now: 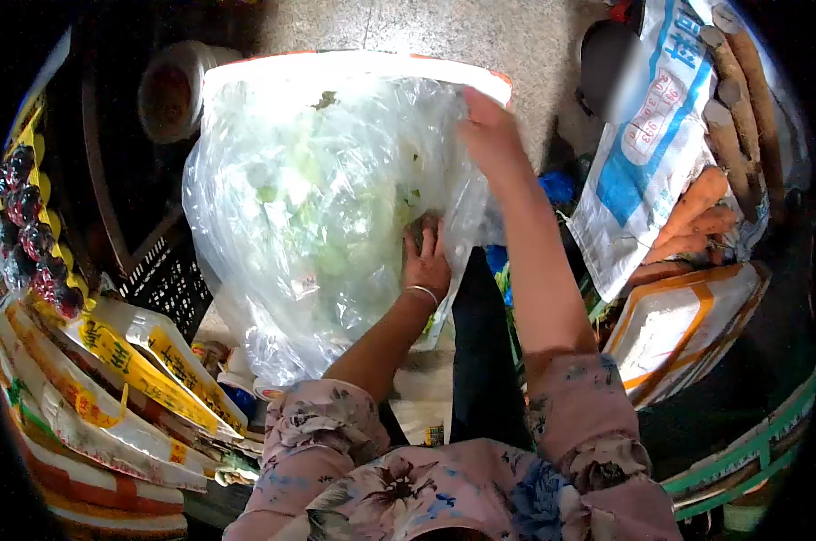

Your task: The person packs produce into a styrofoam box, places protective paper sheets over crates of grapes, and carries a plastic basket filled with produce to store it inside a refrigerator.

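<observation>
A large clear plastic bag (246, 216) with pale green leafy contents (309, 180) fills a white box (354, 65), whose far rim shows above it. My left hand (428, 266), with a bracelet at the wrist, lies on the bag's right side with its fingers apart. Farther out, at the box's far right corner, my right hand (491, 135) is closed on the edge of the plastic. Its fingertips are slightly blurred and partly hidden. Through the plastic, the kind of greens is hard to make out.
Carrots (696, 212) and long brown roots (737, 117) lie to the right beside a blue-and-white sack (638, 126). A taped foam box (683, 329) sits nearer. Leftward are a black crate (169, 284), packed dark fruit (34, 221), yellow-taped boxes (146, 361) and a white bucket (169, 90).
</observation>
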### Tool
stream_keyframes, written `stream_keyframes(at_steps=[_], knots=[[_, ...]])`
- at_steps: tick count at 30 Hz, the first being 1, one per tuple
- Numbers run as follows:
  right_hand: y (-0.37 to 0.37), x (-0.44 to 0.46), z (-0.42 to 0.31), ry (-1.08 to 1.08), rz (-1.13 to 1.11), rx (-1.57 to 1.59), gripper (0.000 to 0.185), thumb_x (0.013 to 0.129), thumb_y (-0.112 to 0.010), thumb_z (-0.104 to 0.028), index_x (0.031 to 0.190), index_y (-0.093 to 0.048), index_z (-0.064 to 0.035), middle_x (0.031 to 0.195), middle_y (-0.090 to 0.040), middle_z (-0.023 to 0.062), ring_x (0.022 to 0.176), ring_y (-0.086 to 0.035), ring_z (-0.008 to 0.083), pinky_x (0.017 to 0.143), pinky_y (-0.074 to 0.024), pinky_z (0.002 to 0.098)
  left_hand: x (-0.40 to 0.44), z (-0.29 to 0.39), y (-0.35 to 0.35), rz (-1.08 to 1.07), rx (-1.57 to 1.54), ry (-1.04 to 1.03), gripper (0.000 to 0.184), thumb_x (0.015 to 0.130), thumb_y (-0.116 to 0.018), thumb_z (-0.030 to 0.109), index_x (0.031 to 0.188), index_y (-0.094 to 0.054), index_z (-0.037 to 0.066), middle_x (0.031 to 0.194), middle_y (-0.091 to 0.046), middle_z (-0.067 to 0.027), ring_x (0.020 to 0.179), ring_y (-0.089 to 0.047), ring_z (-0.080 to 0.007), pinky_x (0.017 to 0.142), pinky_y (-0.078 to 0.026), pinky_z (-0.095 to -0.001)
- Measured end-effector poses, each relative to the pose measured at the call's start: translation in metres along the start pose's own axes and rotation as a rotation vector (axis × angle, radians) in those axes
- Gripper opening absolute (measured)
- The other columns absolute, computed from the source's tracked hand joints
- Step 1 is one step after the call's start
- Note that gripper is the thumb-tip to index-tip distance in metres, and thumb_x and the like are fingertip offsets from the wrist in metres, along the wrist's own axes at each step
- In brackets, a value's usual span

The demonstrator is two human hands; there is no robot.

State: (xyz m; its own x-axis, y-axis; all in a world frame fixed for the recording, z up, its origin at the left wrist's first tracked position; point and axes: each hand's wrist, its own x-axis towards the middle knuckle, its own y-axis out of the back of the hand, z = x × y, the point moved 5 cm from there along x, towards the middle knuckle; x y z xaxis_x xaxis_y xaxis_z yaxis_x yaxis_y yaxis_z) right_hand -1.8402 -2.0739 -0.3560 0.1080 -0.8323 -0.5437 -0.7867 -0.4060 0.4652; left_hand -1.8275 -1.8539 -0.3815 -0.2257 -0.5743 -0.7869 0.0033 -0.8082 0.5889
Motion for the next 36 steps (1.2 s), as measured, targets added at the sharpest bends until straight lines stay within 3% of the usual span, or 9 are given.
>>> stream_keyframes(at_steps=[5,10,18,25,28,30,31,33,36], knots=[[0.079,-0.094,0.023,0.176,0.462,0.129,0.037,0.074,-0.049,0.000,0.111,-0.046,-0.0011,0.102,-0.052,0.0134,0.096,-0.049,0.0191,0.083,-0.0371,0.0281,-0.033,0.008,0.019,0.017,-0.126,0.045,0.042,0.077,-0.039,0.016,0.118,-0.042,0.004,0.134,-0.017,-0.0144,0.124,-0.011,-0.0325,0.097,-0.008,-0.0518],[-0.004,-0.160,0.049,0.021,-0.097,0.186,0.048,0.075,-0.050,-0.004,0.120,-0.032,0.0022,0.116,-0.040,0.0189,0.103,-0.043,0.0241,0.084,-0.0365,0.0323,-0.141,0.025,0.008,0.386,-0.692,0.106,0.049,0.072,-0.048,0.020,0.119,-0.040,0.005,0.125,-0.027,-0.0186,0.117,-0.023,-0.0340,0.094,-0.020,-0.0479],[-0.082,-0.095,0.085,-0.130,-0.303,-0.255,0.048,0.069,-0.052,-0.004,0.113,-0.035,0.0036,0.107,-0.048,0.0209,0.101,-0.045,0.0326,0.082,-0.0366,0.0354,-0.121,0.000,-0.067,0.206,-0.806,0.291,0.063,0.064,-0.055,0.015,0.123,-0.033,0.014,0.120,-0.030,-0.0149,0.111,-0.031,-0.0319,0.087,-0.030,-0.0423],[-0.021,-0.148,0.042,0.091,0.115,-0.058,0.050,0.071,-0.060,-0.008,0.115,-0.039,0.0039,0.101,-0.052,0.0130,0.082,-0.052,0.0159,0.071,-0.0429,0.0267,-0.190,0.013,-0.071,0.456,-1.033,0.164,0.050,0.065,-0.054,0.006,0.114,-0.041,0.007,0.109,-0.043,-0.0146,0.101,-0.041,-0.0337,0.086,-0.035,-0.0376],[-0.001,-0.203,0.008,0.360,0.241,-0.276,0.027,0.074,-0.058,-0.004,0.098,-0.048,0.0026,0.084,-0.049,0.0075,0.078,-0.048,0.0132,0.068,-0.0419,0.0239,-0.242,0.004,-0.149,0.618,-1.481,0.714,0.038,0.068,-0.057,0.010,0.104,-0.045,0.005,0.089,-0.053,-0.0092,0.084,-0.049,-0.0263,0.072,-0.041,-0.0338],[-0.028,-0.244,0.050,-0.112,0.049,0.157,0.021,0.074,-0.060,-0.008,0.090,-0.050,-0.0002,0.080,-0.051,0.0052,0.070,-0.048,0.0112,0.064,-0.0412,0.0243,-0.263,-0.001,-0.190,0.305,-2.294,1.424,0.048,0.073,-0.061,0.025,0.112,-0.037,0.008,0.091,-0.053,-0.0076,0.082,-0.049,-0.0195,0.064,-0.043,-0.0304],[-0.044,-0.266,0.069,-0.306,0.063,-0.023,0.030,0.071,-0.063,-0.016,0.091,-0.048,0.0008,0.080,-0.053,0.0064,0.068,-0.048,0.0118,0.061,-0.0415,0.0267,-0.266,-0.016,-0.178,0.308,-2.298,1.431,0.048,0.073,-0.061,0.025,0.112,-0.037,0.008,0.091,-0.053,-0.0076,0.082,-0.049,-0.0195,0.064,-0.043,-0.0304],[-0.080,-0.312,0.142,-0.782,-0.175,-0.251,0.042,0.070,-0.064,-0.032,0.092,-0.049,0.0004,0.079,-0.055,0.0074,0.068,-0.050,0.0149,0.057,-0.0415,0.0286,-0.272,-0.032,-0.173,0.646,-2.586,1.758,0.055,0.075,-0.057,0.034,0.118,-0.031,0.010,0.104,-0.047,-0.0105,0.086,-0.048,-0.0225,0.063,-0.044,-0.0338],[-0.123,-0.322,0.156,-0.929,-0.332,0.110,0.035,0.073,-0.058,-0.037,0.092,-0.050,-0.0084,0.076,-0.053,0.0045,0.066,-0.051,0.0152,0.057,-0.0411,0.0287,-0.266,-0.050,-0.182,0.770,-2.885,1.441,0.057,0.076,-0.054,0.038,0.119,-0.030,0.011,0.116,-0.037,-0.0129,0.090,-0.047,-0.0256,0.063,-0.044,-0.0368]])
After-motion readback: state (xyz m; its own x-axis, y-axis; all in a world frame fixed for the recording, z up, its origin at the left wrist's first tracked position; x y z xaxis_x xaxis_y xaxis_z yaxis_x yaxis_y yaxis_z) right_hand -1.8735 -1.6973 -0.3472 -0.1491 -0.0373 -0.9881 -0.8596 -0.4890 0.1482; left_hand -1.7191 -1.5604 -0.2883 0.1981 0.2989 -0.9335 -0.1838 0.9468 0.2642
